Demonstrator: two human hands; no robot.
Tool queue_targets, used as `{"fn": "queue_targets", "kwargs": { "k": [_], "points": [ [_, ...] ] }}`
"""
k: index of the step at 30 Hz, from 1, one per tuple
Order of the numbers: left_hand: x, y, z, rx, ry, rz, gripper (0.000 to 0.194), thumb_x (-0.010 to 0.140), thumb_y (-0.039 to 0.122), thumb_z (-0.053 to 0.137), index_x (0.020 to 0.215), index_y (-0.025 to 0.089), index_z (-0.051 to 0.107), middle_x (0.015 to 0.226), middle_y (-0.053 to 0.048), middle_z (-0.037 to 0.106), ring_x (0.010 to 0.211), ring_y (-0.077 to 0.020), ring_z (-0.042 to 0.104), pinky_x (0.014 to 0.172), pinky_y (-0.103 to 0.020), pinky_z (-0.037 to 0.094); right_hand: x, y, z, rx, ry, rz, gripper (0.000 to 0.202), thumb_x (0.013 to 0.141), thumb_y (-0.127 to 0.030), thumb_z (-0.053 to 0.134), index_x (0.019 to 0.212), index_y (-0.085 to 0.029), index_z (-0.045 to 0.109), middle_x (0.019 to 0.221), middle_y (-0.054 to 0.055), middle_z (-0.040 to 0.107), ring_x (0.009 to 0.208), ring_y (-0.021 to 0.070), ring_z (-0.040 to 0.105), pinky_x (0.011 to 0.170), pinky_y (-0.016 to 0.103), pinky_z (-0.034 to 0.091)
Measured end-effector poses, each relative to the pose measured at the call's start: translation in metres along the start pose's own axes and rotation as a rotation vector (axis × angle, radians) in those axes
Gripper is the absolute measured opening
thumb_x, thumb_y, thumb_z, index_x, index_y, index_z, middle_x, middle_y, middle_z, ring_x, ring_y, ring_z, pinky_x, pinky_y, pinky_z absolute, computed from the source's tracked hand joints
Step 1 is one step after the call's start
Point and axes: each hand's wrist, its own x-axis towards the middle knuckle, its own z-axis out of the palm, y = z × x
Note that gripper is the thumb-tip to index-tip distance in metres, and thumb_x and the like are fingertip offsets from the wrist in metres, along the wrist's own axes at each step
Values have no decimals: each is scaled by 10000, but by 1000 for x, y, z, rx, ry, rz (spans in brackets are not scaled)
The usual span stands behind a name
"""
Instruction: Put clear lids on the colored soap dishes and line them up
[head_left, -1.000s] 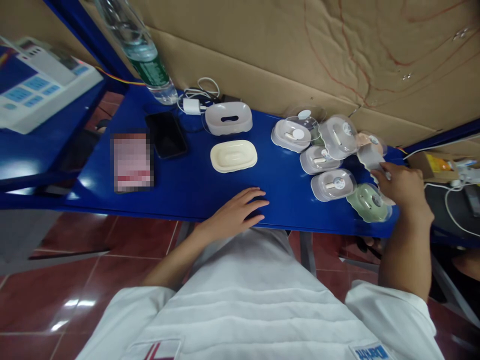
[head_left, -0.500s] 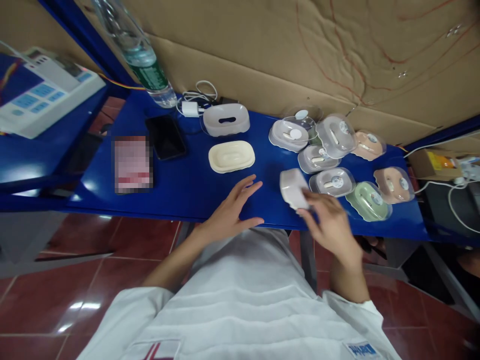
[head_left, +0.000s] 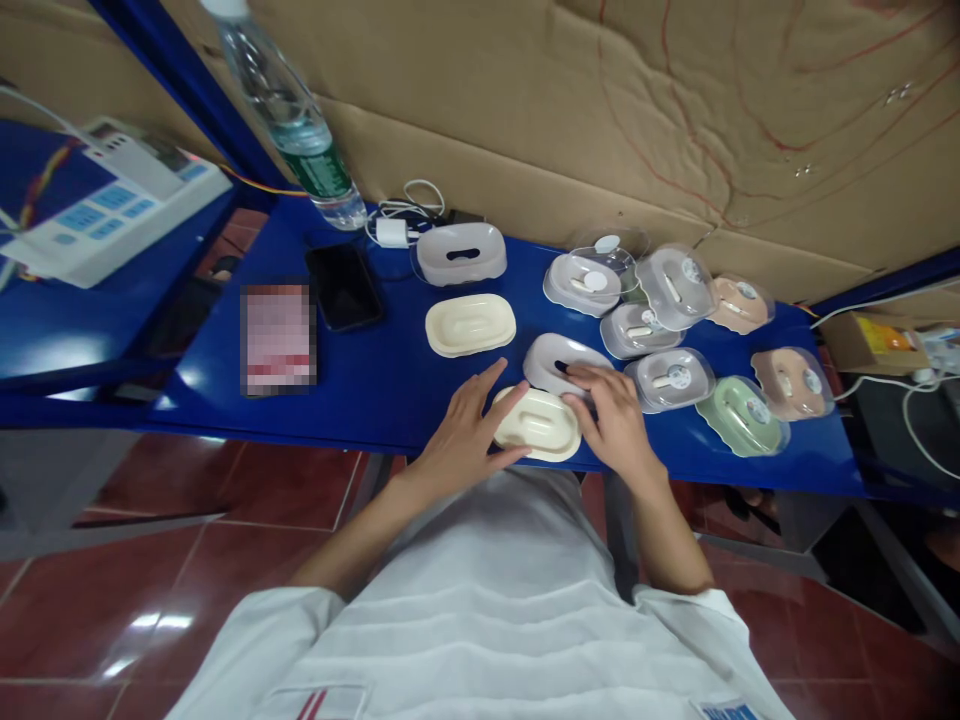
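A cream oval dish (head_left: 538,424) with a recessed middle lies near the table's front edge. My left hand (head_left: 469,425) is spread at its left end, with index finger and thumb touching its rim. My right hand (head_left: 609,415) is closed on the right side of a pale lilac plastic dish (head_left: 551,362) with a dark slot, just behind the cream dish. Some of the right fingertips lie over the slot. Farther back lie a second cream dish (head_left: 471,324) and another slotted lilac dish (head_left: 461,253).
On the right sit several clear-lidded plastic boxes in lilac, peach (head_left: 793,384) and green (head_left: 742,415). To the left are a black phone (head_left: 344,287), a blurred pink item (head_left: 277,338), a water bottle (head_left: 311,150) and a white charger (head_left: 391,233). Cardboard (head_left: 480,120) lines the back.
My right hand has moved left and turned the tilted lilac dish slot-side up on the table. A cream dish now shows between my hands. My left hand has stayed almost in place.
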Motion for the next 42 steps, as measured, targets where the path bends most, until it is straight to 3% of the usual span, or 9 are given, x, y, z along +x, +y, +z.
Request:
{"fn": "queue_targets", "kwargs": {
  "k": [3,5,10,15,20,27,31,36,42],
  "points": [
    [-1,0,-5,51,-49,74,423,1046,406,707,1449,285,663,1631,-165,535,1589,-387,449,1323,-663,321,12,14,2,-36,-37,-1,331,1117,-366,503,1362,-262,699,1396,109,764,1356,323,677,1145,567,510],
    [-2,0,-9,73,-62,86,323,1037,408,719,1327,268,740,1490,-150,646,1540,-374,513,1331,-658,314,22,20,3,-57,-80,-31,347,1118,-331,483,1362,-246,715,1426,111,750,1396,328,650,1173,581,497],
    [-13,-5,-21,147,-19,42,321,1037,435,715,1302,258,750,1434,-151,668,1475,-374,573,1299,-655,376,50,24,-7,-62,-140,-119,425,1122,-251,411,1441,-229,691,1512,110,698,1441,309,618,1219,566,474],
    [-22,-14,-24,199,59,-35,304,1043,424,701,1275,230,735,1449,-170,634,1444,-365,582,1254,-615,436,72,22,-15,-194,-154,-71,417,1118,-286,465,1443,-148,687,1521,179,678,1435,383,603,1188,602,447],
    [-20,-14,-23,216,71,-123,346,1058,437,675,1327,221,711,1556,-193,584,1444,-376,571,1172,-569,481,66,19,4,-134,-297,-136,395,1078,-321,616,1440,-179,680,1476,147,717,1355,340,666,1168,525,462],
    [-19,-10,-30,239,-55,-129,574,1010,507,753,1522,292,609,1706,-192,463,1513,-391,514,1202,-608,372,61,18,21,-168,-247,-140,436,1084,-215,542,1509,-171,629,1488,142,708,1345,337,648,1117,494,419],
    [-16,-11,-33,240,4,-102,705,1000,534,757,1605,265,513,1697,-218,457,1529,-389,488,1213,-582,367,61,15,20,-196,-220,-132,453,1096,-156,455,1518,-175,616,1506,134,696,1370,333,627,1133,516,375],
    [-8,-16,-31,231,40,-76,936,932,597,813,1690,259,380,1704,-230,428,1552,-422,448,1264,-629,313,60,23,16,-195,-208,-106,432,1095,-226,516,1508,-146,614,1499,165,693,1387,359,605,1171,545,341],
    [-7,-28,-19,36,122,-113,1017,915,495,863,1726,308,277,1544,-176,544,1455,-368,544,1214,-572,476,60,18,12,-84,-192,-179,432,1112,-373,544,1491,-182,628,1426,163,720,1303,348,638,1140,526,377]
  ]
}}
